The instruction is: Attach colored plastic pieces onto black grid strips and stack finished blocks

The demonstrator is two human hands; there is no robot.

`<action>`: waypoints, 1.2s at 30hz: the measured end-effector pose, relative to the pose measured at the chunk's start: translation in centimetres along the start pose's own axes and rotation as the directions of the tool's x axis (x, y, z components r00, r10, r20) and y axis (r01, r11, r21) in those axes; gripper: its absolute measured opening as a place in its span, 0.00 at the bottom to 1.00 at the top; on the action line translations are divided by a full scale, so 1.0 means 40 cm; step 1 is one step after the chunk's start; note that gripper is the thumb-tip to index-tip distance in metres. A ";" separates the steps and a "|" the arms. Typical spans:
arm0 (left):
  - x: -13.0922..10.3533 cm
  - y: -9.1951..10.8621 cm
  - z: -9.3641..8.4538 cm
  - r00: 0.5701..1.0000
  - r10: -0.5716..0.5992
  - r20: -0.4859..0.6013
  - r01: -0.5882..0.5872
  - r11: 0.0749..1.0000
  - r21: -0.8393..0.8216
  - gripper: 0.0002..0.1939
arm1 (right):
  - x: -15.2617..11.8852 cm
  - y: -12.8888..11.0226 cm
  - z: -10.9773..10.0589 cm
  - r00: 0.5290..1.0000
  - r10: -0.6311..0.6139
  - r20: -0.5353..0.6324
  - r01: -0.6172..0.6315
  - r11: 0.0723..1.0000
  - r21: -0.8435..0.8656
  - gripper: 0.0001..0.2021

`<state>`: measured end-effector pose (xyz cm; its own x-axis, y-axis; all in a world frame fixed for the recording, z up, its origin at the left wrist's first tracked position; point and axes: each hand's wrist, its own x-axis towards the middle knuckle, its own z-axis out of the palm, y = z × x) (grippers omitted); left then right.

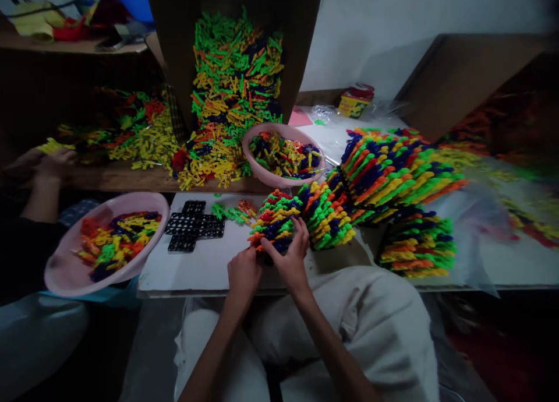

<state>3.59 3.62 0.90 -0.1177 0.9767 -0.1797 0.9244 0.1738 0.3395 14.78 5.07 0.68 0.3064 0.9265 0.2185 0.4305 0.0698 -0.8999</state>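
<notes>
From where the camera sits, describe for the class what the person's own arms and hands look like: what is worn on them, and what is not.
Both forearms are bare to beyond the frame's lower edge; no sleeves show. The left hand and the right hand wear no gloves, and no rings, watch or bracelet can be made out in the dim light. The light-coloured trousers cover the lap beneath them.

Single view only, worn on the head, looking forward and steeply down over the lap onto the white flat bench (196,268). Sits close: forearms enter from the bottom edge, left hand (243,272) and right hand (292,256) just below centre. Wide lens, bending the far edges. Takes in the tall brown cardboard box (301,46) at top centre and another person's hand (52,163) at the left edge.
</notes>
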 end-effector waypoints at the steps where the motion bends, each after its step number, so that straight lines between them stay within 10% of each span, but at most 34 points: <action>1: 0.001 0.001 0.005 1.000 -0.010 -0.005 0.010 1.000 -0.009 0.15 | -0.001 0.002 0.001 1.000 -0.001 0.003 0.000 1.000 0.020 0.42; 9: 0.019 -0.040 0.106 0.974 0.092 -0.207 -0.134 0.970 -0.201 0.13 | -0.009 0.008 0.015 0.983 0.167 0.077 -0.182 0.944 0.274 0.42; 16: 0.025 -0.035 0.134 0.981 0.069 -0.179 -0.118 0.953 -0.278 0.15 | -0.002 0.007 0.020 0.975 0.194 0.104 -0.218 0.922 0.319 0.41; 23: 0.028 -0.118 0.019 0.980 0.195 0.048 -0.147 0.861 -0.487 0.14 | -0.006 0.042 0.023 0.977 0.196 0.080 -0.212 0.926 0.312 0.42; 26: 0.089 -0.175 -0.066 0.981 0.165 -0.103 -0.188 0.941 -0.281 0.15 | -0.009 0.059 0.024 0.976 0.193 0.104 -0.218 0.901 0.374 0.45; 29: 0.189 -0.191 -0.112 0.918 0.341 -0.202 -0.321 0.939 0.125 0.19 | -0.024 0.063 0.032 0.973 0.201 0.110 -0.228 0.885 0.405 0.47; 36: 0.295 -0.137 -0.086 0.686 0.721 0.099 -0.685 0.594 0.422 0.19 | -0.105 0.057 0.019 0.985 0.174 -0.010 -0.158 0.913 0.376 0.39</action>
<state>-4.11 14.63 0.08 0.6214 0.7829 0.0301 0.7828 -0.6189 -0.0649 13.81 1.63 -2.58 0.3855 0.9206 0.0620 0.0259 0.0564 -0.9981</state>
